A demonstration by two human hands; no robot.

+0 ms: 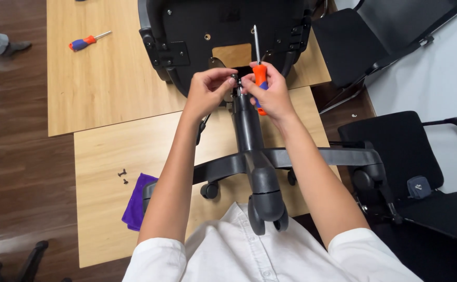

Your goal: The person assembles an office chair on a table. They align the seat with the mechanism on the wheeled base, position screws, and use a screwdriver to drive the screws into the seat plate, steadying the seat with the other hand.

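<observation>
An office chair lies upside down on two wooden tables, its black seat underside [223, 26] at the top and its wheeled base [262, 172] rising toward me. My right hand [273, 94] is shut on an orange and blue screwdriver [260, 73], tip pointing up. My left hand [207, 89] pinches a small screw [235, 78] beside it, fingertips of both hands meeting above the black gas column [247, 120].
A second orange and blue screwdriver [85, 42] lies on the far table [108, 78]. Two small black screws [122, 175] and a purple cloth [137, 201] rest on the near table [103, 209]. Black chairs [421, 172] stand at the right. A person's shoe [14, 48] shows top left.
</observation>
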